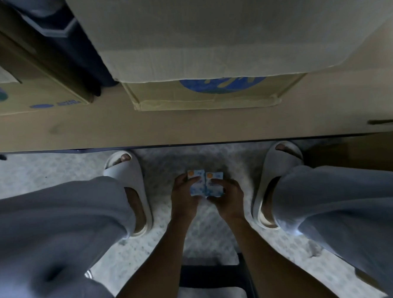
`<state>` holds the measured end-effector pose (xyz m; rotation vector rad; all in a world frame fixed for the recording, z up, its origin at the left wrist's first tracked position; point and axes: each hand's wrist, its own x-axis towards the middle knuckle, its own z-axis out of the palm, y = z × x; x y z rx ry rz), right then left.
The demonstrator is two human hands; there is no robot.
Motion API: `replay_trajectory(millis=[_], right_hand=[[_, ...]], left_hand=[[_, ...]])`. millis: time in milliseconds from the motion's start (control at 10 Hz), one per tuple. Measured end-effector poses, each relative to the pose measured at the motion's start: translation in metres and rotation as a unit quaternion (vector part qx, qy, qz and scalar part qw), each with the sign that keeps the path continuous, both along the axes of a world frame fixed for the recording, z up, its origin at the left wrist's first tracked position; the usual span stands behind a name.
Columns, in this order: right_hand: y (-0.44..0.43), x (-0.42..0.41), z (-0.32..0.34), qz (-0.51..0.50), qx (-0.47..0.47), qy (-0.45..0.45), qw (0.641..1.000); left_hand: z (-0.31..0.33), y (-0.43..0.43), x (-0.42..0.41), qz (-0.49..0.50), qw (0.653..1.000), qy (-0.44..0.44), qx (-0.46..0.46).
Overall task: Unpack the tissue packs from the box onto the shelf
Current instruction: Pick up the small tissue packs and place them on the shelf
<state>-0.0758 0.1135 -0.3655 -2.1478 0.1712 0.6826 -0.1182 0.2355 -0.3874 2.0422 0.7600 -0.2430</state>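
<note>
Two small white-and-blue tissue packs sit side by side low between my feet, above the speckled floor. My left hand (184,195) grips the left tissue pack (196,182), thumb across its top. The right tissue pack (214,184) is held by my right hand (227,198), touching the left one. Ahead stands a cardboard box (202,96) with a blue round print, under a larger plain carton (208,31). I cannot tell whether the box is open. A tan shelf board (190,126) runs across in front of my toes.
Another printed cardboard box (31,97) lies at the left on the board, with a dark blue container (57,26) behind it. My feet in white slides (129,174) and grey trouser legs flank the hands. A dark stool edge (210,274) is below my arms.
</note>
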Motion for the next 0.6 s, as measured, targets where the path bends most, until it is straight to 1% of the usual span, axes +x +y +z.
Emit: replay_trajectory(millis=[100, 200, 300, 400, 500, 600], right_hand=[[0.004, 0.0, 0.005, -0.059, 0.038, 0.021, 0.997], [0.005, 0.001, 0.01, -0.053, 0.035, 0.017, 0.998], [0.006, 0.001, 0.016, -0.019, 0.012, -0.008, 1.0], [0.005, 0.0, 0.022, -0.004, 0.006, -0.002, 1.0], [0.003, -0.004, 0.028, -0.014, 0.018, -0.026, 0.999], [-0.001, -0.004, 0.033, -0.016, 0.023, -0.027, 0.999]], left_hand=[[-0.001, 0.003, 0.0, 0.022, 1.0, -0.004, -0.004], [0.002, 0.003, 0.0, 0.047, 0.998, -0.008, -0.03], [0.003, 0.001, -0.002, 0.04, 0.999, -0.017, -0.013], [0.004, 0.004, -0.005, 0.023, 0.999, -0.02, 0.012], [0.014, 0.006, -0.005, -0.009, 0.999, -0.025, 0.036], [0.026, 0.012, -0.008, -0.036, 0.998, -0.032, 0.049]])
